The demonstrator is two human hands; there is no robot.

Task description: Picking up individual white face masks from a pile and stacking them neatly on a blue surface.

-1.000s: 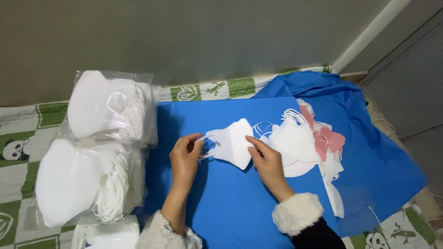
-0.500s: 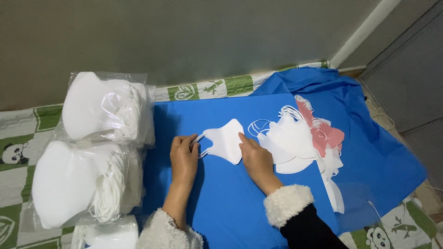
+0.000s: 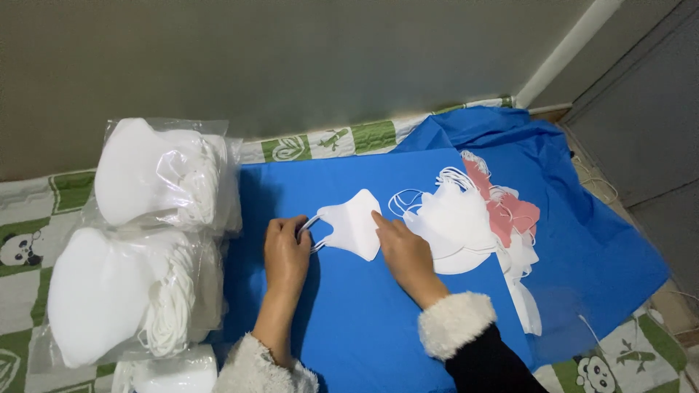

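Note:
A folded white face mask (image 3: 353, 224) lies flat on a blue sheet (image 3: 349, 320). My left hand (image 3: 285, 251) pinches its ear loops at the mask's left edge. My right hand (image 3: 408, 255) presses fingertips down on the mask's right edge. Just right of that hand sits a loose pile of white masks (image 3: 455, 222) with a few pink masks (image 3: 513, 215) beneath and behind them.
Two clear plastic bags stuffed with white masks (image 3: 164, 175) (image 3: 120, 295) lie at the left on a green-and-white patterned mat (image 3: 29, 240). A third bag (image 3: 175, 372) shows at the bottom edge. A grey wall runs behind; a doorway is at right.
Both hands and the mask shifted slightly left on the blue sheet. The mask now lies flatter, with my right fingers pressing on its edge.

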